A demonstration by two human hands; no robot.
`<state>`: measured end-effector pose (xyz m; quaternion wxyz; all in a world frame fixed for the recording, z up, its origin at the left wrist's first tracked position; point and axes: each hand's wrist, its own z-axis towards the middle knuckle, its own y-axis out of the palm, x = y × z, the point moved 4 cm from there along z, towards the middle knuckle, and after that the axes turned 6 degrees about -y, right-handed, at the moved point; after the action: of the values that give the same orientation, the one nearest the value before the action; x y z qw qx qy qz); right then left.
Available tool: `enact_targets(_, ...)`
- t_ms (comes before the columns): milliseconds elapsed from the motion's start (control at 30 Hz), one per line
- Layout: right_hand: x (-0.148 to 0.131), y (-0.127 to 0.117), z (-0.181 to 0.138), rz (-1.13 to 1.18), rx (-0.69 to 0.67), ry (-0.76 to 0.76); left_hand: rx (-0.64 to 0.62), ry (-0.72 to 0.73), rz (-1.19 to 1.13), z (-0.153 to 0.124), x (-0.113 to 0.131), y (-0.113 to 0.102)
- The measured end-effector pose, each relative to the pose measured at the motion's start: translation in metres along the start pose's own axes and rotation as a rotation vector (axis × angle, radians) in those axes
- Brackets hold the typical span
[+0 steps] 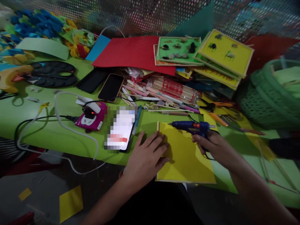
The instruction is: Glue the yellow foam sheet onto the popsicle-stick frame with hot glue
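A yellow sheet [187,159] lies on the green-covered table in front of me, with thin wooden sticks along its left and near edges. My left hand [150,151] rests on the sheet's left edge, palm down with its fingers stretched out. In my right hand [208,142] is a blue hot glue gun [191,125], gripped by its handle. Its nozzle points left, close to the sheet's far left corner and the end of the left stick. Part of the handle is hidden by my fingers.
Left of my hand stand a lit phone [122,131] and a purple power socket [93,120] with cables. Behind lie sticks and pens [173,89], a red sheet [131,51] and framed panels [225,53]. A green basket [269,93] stands right; orange-handled scissors [217,104] lie nearby.
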<state>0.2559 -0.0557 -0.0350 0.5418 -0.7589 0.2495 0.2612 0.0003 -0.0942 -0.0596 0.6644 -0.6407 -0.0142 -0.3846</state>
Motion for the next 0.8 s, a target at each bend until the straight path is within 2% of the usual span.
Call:
enact_targets(467,-0.027,0.008,0.010,-0.121,-0.004,-0.085,-0.021,0.010,-0.012,0.000,0.000,0.000)
enact_targets(700,-0.015,0.003,0.006,-0.111,0.007,-0.044,-0.019,0.015,-0.009,0.000,0.000,0.000)
enact_targets(800,-0.019,0.004,0.006,-0.103,0.005,-0.039,-0.022,0.013,-0.013,0.001,-0.001,0.000)
